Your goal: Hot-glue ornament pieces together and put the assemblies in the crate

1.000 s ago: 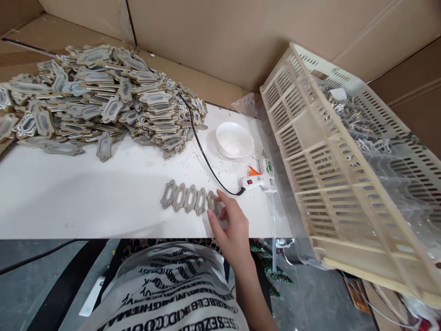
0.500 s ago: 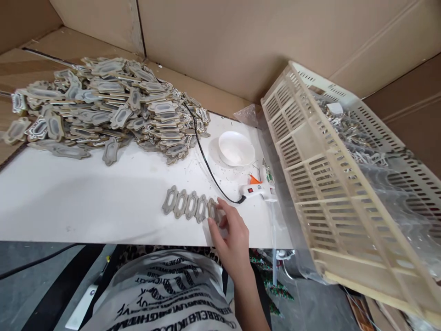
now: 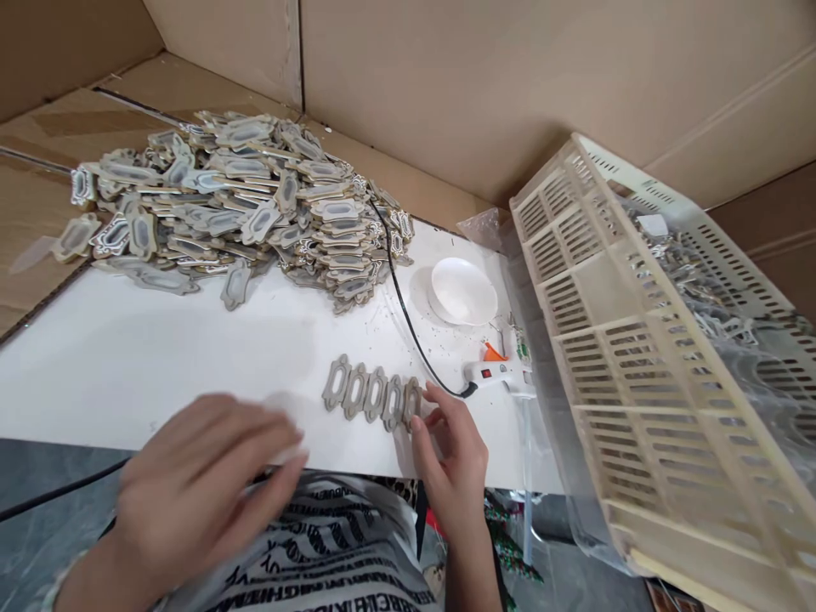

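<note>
Several small grey ornate frames (image 3: 376, 393) with long openings stand side by side in a short row on the white table. My right hand (image 3: 451, 442) has its thumb and forefinger at the two ends of the rightmost frame (image 3: 413, 403), gripping it on the table. My left hand (image 3: 207, 484) is over the table's front edge, left of the row, blurred by motion. Its fingers are stretched out with the thumb apart, and I see nothing held in it. A large heap of similar frames (image 3: 248, 212) lies at the back left.
Right of the row lies a white glue gun (image 3: 501, 374) with an orange trigger, its black cord (image 3: 408, 319) running back past the heap. Behind it stands a white bowl (image 3: 463, 291). A cream plastic crate (image 3: 612, 340) with metal pieces fills the right side. Cardboard walls (image 3: 439, 93) enclose the back.
My left hand has come into view from the lower left. The view has shifted, so everything sits further right. My right hand stays at the rightmost frame.
</note>
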Tool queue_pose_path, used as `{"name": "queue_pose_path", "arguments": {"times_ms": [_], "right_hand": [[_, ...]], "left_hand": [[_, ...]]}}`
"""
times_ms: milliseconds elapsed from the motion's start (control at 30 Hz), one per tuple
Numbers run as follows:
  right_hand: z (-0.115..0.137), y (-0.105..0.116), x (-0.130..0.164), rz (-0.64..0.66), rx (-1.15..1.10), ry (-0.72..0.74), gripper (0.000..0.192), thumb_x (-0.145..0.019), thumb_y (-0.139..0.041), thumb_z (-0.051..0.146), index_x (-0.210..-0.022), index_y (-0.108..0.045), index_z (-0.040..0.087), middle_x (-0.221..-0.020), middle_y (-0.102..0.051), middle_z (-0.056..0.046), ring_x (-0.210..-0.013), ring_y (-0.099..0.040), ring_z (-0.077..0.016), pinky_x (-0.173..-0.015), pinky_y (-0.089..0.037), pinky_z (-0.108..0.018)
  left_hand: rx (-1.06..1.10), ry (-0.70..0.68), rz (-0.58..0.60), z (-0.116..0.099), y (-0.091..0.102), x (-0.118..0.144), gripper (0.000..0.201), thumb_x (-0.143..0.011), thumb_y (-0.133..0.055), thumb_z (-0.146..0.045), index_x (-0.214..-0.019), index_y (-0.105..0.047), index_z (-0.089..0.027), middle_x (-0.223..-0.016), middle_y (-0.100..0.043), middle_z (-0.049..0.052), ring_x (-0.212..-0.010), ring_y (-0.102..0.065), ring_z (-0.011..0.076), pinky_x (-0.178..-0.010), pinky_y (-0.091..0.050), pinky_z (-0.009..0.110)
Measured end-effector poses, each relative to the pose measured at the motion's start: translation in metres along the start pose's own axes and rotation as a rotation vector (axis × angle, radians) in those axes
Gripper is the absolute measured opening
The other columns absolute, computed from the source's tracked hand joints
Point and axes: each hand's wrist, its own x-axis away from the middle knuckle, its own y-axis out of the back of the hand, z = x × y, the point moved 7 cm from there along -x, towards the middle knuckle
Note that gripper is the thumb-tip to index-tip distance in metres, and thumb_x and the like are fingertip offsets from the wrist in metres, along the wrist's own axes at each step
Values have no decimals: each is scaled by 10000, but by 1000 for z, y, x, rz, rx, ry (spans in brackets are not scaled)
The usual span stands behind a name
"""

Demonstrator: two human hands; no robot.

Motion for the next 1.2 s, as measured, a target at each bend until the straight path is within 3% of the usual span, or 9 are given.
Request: {"name": "queue_pose_path", "arguments": {"times_ms": [167, 267, 400, 500, 633, 767, 867, 1033, 1200], "right_hand": [[3, -3, 0, 26, 24, 9, 311, -950, -581, 217, -1261, -596, 220, -1072, -709, -84, -787, -643, -158, -724, -579, -309], [3, -5, 0, 36, 37, -5, 309, -950, -587, 222, -1258, -602, 223, -1069, -705, -83, -790, -646, -163, -729, -581, -317], [3, -6, -1, 21, 37, 3, 303, -949, -588, 213, -1251, -607, 224, -1042, -702, -76, -772, -642, -158, -719, -575, -314], [1, -5, 0, 14, 40, -4, 310, -945, -601, 210, -1253, -605, 232, -1050, -696, -70, -776, -641, -155, -726, -570, -312], [0, 1, 2, -17, 71, 1, 300, -947, -597, 203, -1245, -606, 234, -1029, -694, -67, -767, -634, -164, -696, -560, -311], [19, 3, -1, -67, 188, 123, 301, -941, -591, 153, -1230, -610, 236, -1045, -702, -78, -884, -642, -209, -763, -544, -361], [50, -15, -5, 21, 251, 267, 269, -935, -582, 133, -1179, -631, 237, -1022, -727, -67, -939, -622, -237, -811, -517, -396], [98, -62, -11, 174, 403, 482, 229, -967, -586, 303, -1155, -677, 209, -1171, -733, -51, -1016, -574, -257, -891, -422, -426], [107, -89, -14, 220, 556, 543, 342, -1003, -524, 377, -1223, -665, 156, -1277, -697, -63, -1112, -531, -271, -959, -355, -470]], "left_hand": [[-258, 55, 109, 44, -31, -16, 430, -1013, -395, -382, -1422, -460, -263, -1471, -527, 88, -1371, -471, 343, -1086, -429, 573], [-233, 16, 152, 52, -45, -8, 397, -1023, -392, -369, -1392, -495, -266, -1488, -510, 83, -1408, -443, 321, -1083, -469, 521], [-161, -40, 150, 41, -50, -2, 337, -1013, -421, -283, -1290, -601, -214, -1428, -570, 108, -1381, -491, 277, -1061, -527, 416], [-136, -12, 122, 39, -41, -6, 323, -1007, -425, -242, -1270, -614, -234, -1391, -606, 73, -1318, -557, 238, -1029, -551, 367], [-147, 92, 31, 56, -13, -15, 367, -1020, -455, -392, -1310, -573, -200, -1307, -648, 71, -1187, -627, 218, -1038, -526, 385], [-187, 197, -18, 75, 8, -15, 342, -1006, -475, -467, -1123, -666, -209, -1082, -699, 30, -994, -631, 205, -924, -509, 360], [-137, 74, 21, 66, 4, -12, 252, -1003, -500, -380, -1069, -686, -224, -965, -689, 16, -887, -603, 194, -849, -466, 342], [-227, -19, 67, 49, -4, -6, 257, -990, -518, -317, -1167, -669, -208, -1022, -636, 88, -864, -578, 254, -798, -428, 399], [-246, -29, 41, 50, 9, 4, 247, -958, -555, -162, -1185, -640, -213, -985, -637, 75, -807, -582, 228, -772, -421, 390]]}}
